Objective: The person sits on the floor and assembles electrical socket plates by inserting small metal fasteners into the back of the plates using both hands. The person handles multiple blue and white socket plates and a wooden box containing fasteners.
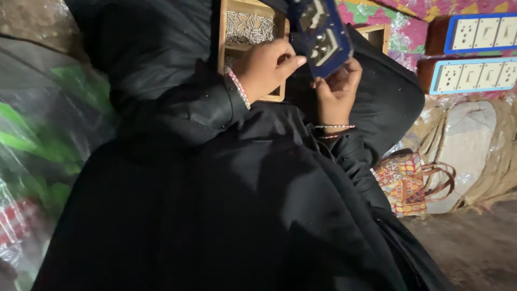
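Both hands up near top centre, over a lap in black cloth. Left hand (266, 67) w/ beaded bracelet lies on a wooden tray (223, 37) of small silver metal pieces (249, 27), fingers curled, thumb out toward a blue switch plate (322, 35); can't tell if it pinches anything. Right hand (338, 89) sits under the plate's lower edge, fingers closed on it, holding it tilted just above the lap, right beside the tray.

Around: a 2nd wooden box corner (377, 35) behind the plate. Two finished switch boards (474, 75) w/ white sockets & blue rims stacked at upper right, well apart from the hands. Below them a burlap sack (474, 145), and a patterned bag (404, 183) w/ brown handles against it. Clear plastic sheet w/ green print (37, 134) fills the left side.

Room: black cloth crowds the hands on both sides; tray edge touches left hand. Bare floor (474, 248) only at lower right
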